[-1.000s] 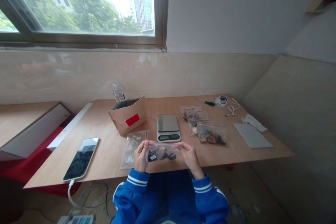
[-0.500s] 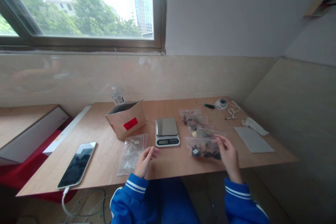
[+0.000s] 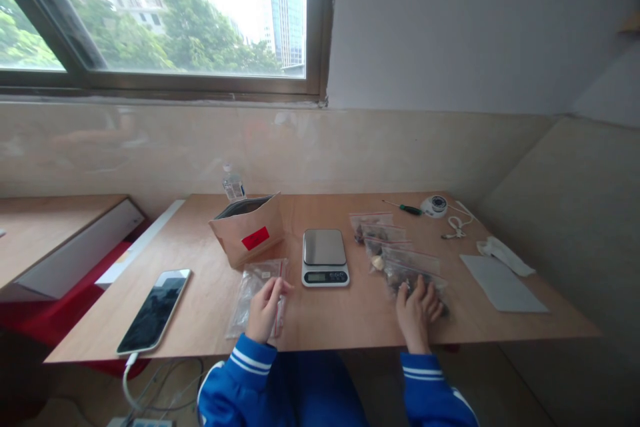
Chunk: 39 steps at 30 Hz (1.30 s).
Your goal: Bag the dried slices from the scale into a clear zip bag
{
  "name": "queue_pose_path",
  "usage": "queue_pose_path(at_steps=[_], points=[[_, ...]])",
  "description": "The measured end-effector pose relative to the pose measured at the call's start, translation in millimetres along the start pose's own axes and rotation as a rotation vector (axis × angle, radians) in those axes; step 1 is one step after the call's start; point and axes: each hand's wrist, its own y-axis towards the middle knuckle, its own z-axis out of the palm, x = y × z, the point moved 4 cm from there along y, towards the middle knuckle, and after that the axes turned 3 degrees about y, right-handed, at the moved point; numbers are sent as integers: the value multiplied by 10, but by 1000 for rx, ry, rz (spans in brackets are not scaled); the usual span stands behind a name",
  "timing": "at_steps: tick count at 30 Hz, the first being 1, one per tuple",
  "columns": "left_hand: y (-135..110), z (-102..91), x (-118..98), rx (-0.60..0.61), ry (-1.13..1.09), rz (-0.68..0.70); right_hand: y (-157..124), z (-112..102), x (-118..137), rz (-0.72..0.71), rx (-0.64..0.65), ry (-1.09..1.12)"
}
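So your right hand (image 3: pixel 419 310) lies spread flat on a clear zip bag of dark stones (image 3: pixel 417 279), nearest of the bag row right of the scale (image 3: pixel 325 257). Your left hand (image 3: pixel 264 310) pinches the empty bags (image 3: pixel 255 283) by the brown envelope (image 3: pixel 249 230); phone (image 3: pixel 155 310) far left.

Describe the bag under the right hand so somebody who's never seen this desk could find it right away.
Start at the scale in the middle of the wooden table; a row of clear zip bags runs from its right toward the near edge. The filled bag closest to the edge is the one. Only it has the right hand flat on it; the left hand touches empty bags.
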Motion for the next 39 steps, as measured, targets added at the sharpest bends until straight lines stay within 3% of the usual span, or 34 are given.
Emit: queue_pose_path(at_steps=[5, 9, 13, 15, 18, 20, 22, 25, 27, 31, 33, 36, 39], points=[[53, -294, -177, -206, 141, 174, 388, 257, 33, -32, 35, 24], [-46, -624, -260, -457, 230, 233, 460, 223, 145, 33, 78, 44], [-27, -920, -478, -782, 277, 243, -4, -37, 377, -18, -20, 258], [139, -1020, -633, -907, 252, 254, -310, -131, 593, -108, 91, 451], [525, -1101, -835, -996, 287, 268, -584, -262, 1115, -248, 368, 655], [752, -1102, -873, -943, 315, 194, -565, -388, 1580, -342, 485, 778], [830, -1057, -843, -821, 257, 145, -429, -523, 2078, -427, 536, 901], [617, -956, -740, -668, 129, 124, -247, -666, 2725, -561, 571, 1012], [380, -902, -665, -592, 114, 102, -249, -702, 2987, -628, 582, 1014], [77, -880, -584, -523, 276, 116, -507, -724, 3069, -727, 520, 857], [33, -878, -560, -521, 351, 161, -647, -688, 3016, -752, 574, 742], [-14, -804, -504, -515, 385, 225, -712, -510, 2968, -634, 736, 555], [-100, -656, -432, -489, 354, 255, -642, -291, 3062, -456, 806, 686]])
